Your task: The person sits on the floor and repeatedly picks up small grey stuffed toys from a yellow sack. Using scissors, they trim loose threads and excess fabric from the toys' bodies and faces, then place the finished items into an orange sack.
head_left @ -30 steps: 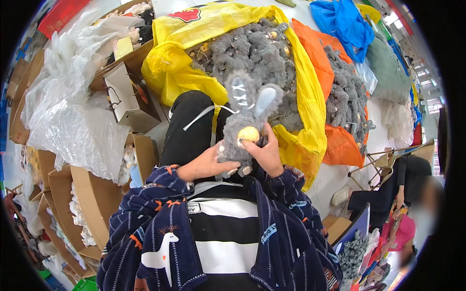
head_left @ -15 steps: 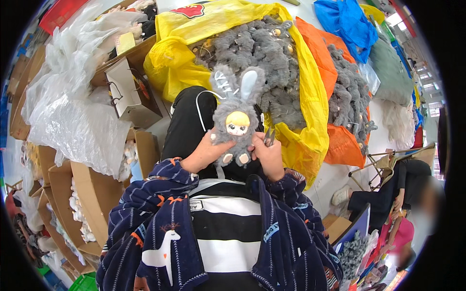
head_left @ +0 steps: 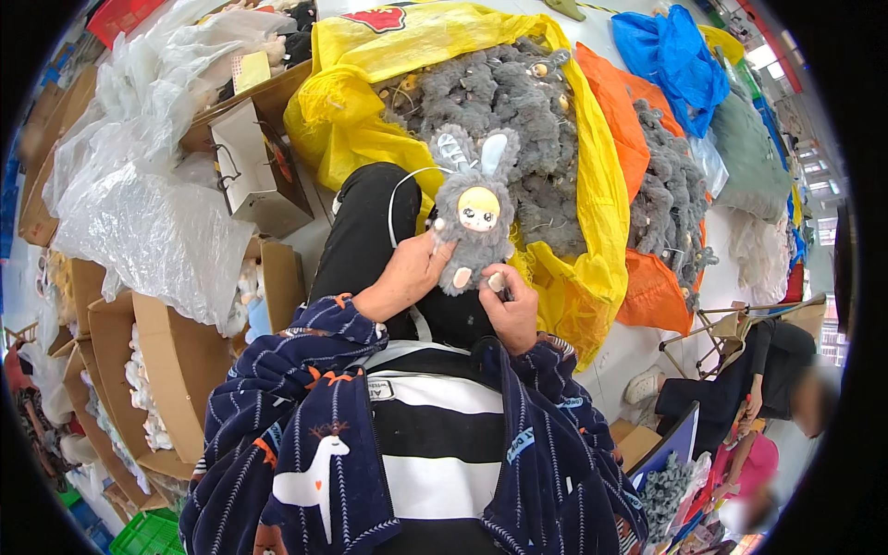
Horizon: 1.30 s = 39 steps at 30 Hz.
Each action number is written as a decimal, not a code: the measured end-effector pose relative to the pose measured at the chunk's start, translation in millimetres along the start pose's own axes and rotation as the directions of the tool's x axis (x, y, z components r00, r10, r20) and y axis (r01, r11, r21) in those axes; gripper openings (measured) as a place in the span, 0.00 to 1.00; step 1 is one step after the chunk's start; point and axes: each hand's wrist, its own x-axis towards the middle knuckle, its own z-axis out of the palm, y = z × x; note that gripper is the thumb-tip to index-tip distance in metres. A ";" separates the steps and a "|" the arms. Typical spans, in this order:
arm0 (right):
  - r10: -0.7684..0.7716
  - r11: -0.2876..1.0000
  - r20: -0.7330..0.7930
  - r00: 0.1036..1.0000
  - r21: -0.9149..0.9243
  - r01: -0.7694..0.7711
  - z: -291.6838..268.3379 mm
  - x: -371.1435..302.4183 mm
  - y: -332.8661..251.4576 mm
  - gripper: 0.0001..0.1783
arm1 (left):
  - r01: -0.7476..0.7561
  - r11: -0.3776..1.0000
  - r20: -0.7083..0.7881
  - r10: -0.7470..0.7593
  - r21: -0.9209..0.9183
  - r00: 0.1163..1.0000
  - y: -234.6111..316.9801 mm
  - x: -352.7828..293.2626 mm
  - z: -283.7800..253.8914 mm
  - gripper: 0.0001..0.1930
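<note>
A grey plush rabbit doll (head_left: 474, 243) with long ears, a yellow fringe and a pale face hangs upright over my lap. My left hand (head_left: 407, 277) grips its side, thumb across the lower body. At the doll's other foot, my right hand (head_left: 511, 307) is closed, pinching the pale sole between thumb and fingers. No snips show in the right hand now; its palm is hidden. A thin white loop of cord (head_left: 392, 205) arcs beside the doll's ear. Just beyond lies a heap of similar grey plush dolls (head_left: 499, 97) in a yellow sack (head_left: 603, 199).
An orange sack (head_left: 618, 129) of grey plush stands right of the yellow one. Cardboard boxes (head_left: 180, 375), a white paper bag (head_left: 242, 157) and clear plastic sheeting (head_left: 139, 199) crowd the left. At the far right, another person (head_left: 712, 398) sits near a folding chair (head_left: 708, 338).
The doll has shifted right and tilted. My right hand has moved down from its side to its foot. The snips that stuck out of that hand no longer show.
</note>
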 end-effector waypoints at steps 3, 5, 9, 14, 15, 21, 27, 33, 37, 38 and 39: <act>0.126 0.967 -0.090 0.988 0.233 -0.102 -5.4 1.9 7.4 0.07 | -0.142 0.989 -0.173 0.133 -0.041 0.976 9.0 11.2 -11.2 0.12; 0.141 0.934 -0.065 0.988 0.340 -0.110 -12.0 4.2 17.5 0.07 | 0.067 0.905 -0.014 -0.081 -0.420 0.997 21.4 26.1 -41.0 0.15; 0.227 0.883 -0.050 0.973 0.431 -0.184 -17.7 5.9 22.5 0.07 | -0.105 0.939 -0.161 0.054 -0.327 0.986 34.2 37.1 -71.1 0.37; 0.141 0.936 -0.048 0.989 0.330 -0.118 -10.3 9.5 31.4 0.07 | 0.046 0.973 -0.021 -0.052 -0.226 0.998 24.0 16.3 -38.1 0.21; 0.119 0.963 -0.049 0.992 0.249 -0.103 -10.2 7.6 34.9 0.08 | 0.055 0.991 0.019 -0.053 -0.123 0.998 34.5 9.5 -28.1 0.19; -0.161 0.987 0.094 0.982 -0.011 0.163 3.3 7.2 19.9 0.13 | 0.263 0.625 0.171 -0.205 -0.735 0.964 6.0 -3.5 14.9 0.22; -0.233 0.972 0.268 0.935 0.099 0.214 4.1 5.0 -3.5 0.13 | -0.172 0.767 -0.332 -0.056 -0.618 0.942 23.3 -21.2 -62.5 0.16; -0.049 0.986 0.183 0.982 0.167 0.018 -0.4 9.7 13.1 0.09 | -0.367 0.930 -0.908 0.157 0.004 0.388 13.4 -137.9 -267.2 0.22; -0.050 0.984 0.157 0.986 0.175 0.022 1.3 25.5 20.2 0.10 | -0.899 0.423 -0.873 0.474 0.112 0.114 56.7 -231.3 -337.1 0.35; -0.007 0.970 0.140 0.990 0.240 -0.027 -0.5 28.5 22.0 0.10 | -0.805 0.571 -0.956 0.291 0.159 0.018 58.2 -230.8 -343.4 0.42; 0.026 0.967 0.130 0.991 0.249 -0.058 -2.2 33.5 27.0 0.10 | -0.706 0.706 -0.980 0.178 0.060 0.095 62.9 -200.1 -320.7 0.35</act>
